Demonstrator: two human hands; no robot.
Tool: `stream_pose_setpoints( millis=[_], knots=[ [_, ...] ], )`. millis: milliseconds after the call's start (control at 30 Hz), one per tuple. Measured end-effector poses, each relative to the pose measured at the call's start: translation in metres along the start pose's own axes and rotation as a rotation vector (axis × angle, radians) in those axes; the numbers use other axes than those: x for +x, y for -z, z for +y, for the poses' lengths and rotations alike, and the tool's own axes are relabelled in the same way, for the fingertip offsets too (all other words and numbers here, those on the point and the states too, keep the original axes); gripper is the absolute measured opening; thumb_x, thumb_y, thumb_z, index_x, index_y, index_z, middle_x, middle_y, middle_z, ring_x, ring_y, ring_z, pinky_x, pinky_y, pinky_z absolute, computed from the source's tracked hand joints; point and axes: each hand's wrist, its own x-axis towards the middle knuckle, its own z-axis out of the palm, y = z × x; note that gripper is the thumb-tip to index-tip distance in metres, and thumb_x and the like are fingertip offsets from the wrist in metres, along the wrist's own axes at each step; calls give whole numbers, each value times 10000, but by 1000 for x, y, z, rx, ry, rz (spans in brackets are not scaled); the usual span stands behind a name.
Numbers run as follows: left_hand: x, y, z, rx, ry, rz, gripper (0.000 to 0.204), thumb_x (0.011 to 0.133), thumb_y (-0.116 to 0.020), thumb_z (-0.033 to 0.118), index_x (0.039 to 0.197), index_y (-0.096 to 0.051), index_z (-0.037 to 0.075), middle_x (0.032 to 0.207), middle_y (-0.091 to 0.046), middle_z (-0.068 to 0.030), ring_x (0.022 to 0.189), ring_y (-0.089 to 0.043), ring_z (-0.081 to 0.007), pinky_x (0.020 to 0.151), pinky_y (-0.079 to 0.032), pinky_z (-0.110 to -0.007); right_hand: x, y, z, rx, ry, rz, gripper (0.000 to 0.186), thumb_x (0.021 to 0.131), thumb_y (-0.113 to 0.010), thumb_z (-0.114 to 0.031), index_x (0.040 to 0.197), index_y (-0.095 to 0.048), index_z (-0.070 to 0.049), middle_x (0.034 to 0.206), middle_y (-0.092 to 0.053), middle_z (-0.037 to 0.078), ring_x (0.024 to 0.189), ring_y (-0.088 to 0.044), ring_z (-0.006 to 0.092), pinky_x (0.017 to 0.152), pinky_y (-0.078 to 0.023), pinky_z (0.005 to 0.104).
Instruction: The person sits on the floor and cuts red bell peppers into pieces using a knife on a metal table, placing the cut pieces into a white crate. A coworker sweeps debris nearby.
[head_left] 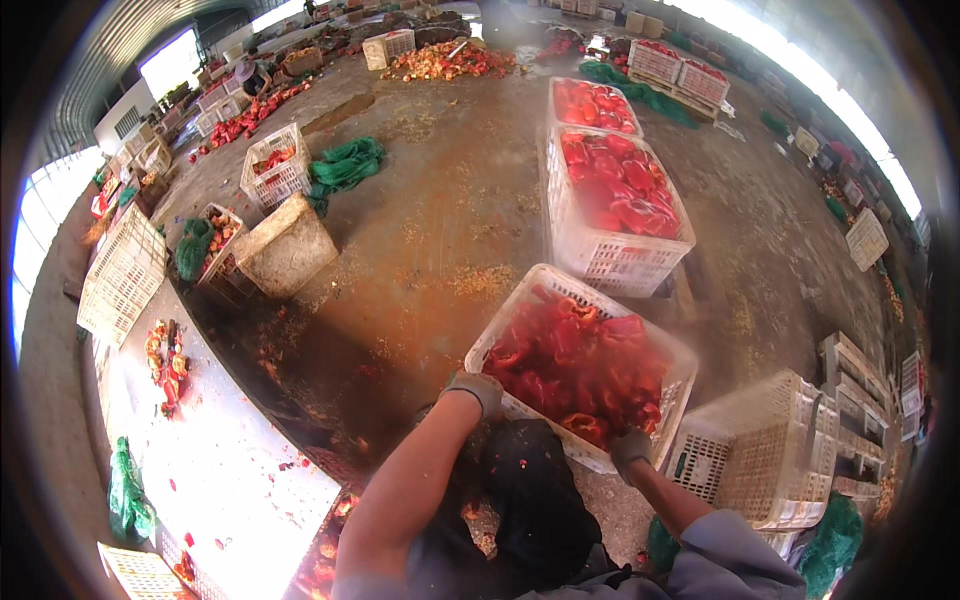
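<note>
A white plastic crate (pixel 560 428) full of red bell peppers (pixel 575 350), several of them cut open, is in front of my legs. It sits at a slant, one corner pointing away from me. My left hand (pixel 478 392), in a grey glove, is closed on the rim near its left corner. At the near right side my right hand (pixel 630 450), gloved too, grips the rim. The fingertips of both hands are partly hidden by the crate wall. A haze blurs part of the peppers.
Beyond it stand stacked crates (pixel 625 262) of red peppers. To my right is an empty white crate (pixel 750 450) beside wooden pallets (pixel 855 400). A metal table (pixel 220 470) with scraps is on my left. Green netting (pixel 347 163) lies near other crates; a person (pixel 250 75) crouches far left.
</note>
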Motion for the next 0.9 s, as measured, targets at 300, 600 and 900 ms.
stream_pose_setpoints(
  millis=[300,600,900],
  knots=[
    [8,-7,-1,61,-22,9,512,909,-774,406,1341,-802,134,1451,-742,-98,1338,-712,-277,1120,-568,-434,-2,1,0,5,42,28,394,956,-654,-309,1096,-819,20,1113,-775,325,1128,-762,453,967,-613,531],
    [7,-8,-2,45,-20,4,550,927,-773,429,1416,-764,176,1514,-704,-85,1384,-681,-268,1161,-540,-440,12,-16,15,-63,12,25,383,965,-656,-318,1082,-828,3,1086,-784,303,1103,-768,454,946,-616,534],
    [1,0,-4,22,-41,-45,632,961,-712,466,1468,-714,88,1580,-657,-111,1429,-656,-285,1152,-544,-486,6,-12,10,-2,0,39,400,972,-658,-337,1100,-829,1,1097,-782,313,1110,-769,456,953,-614,537]
  ],
)
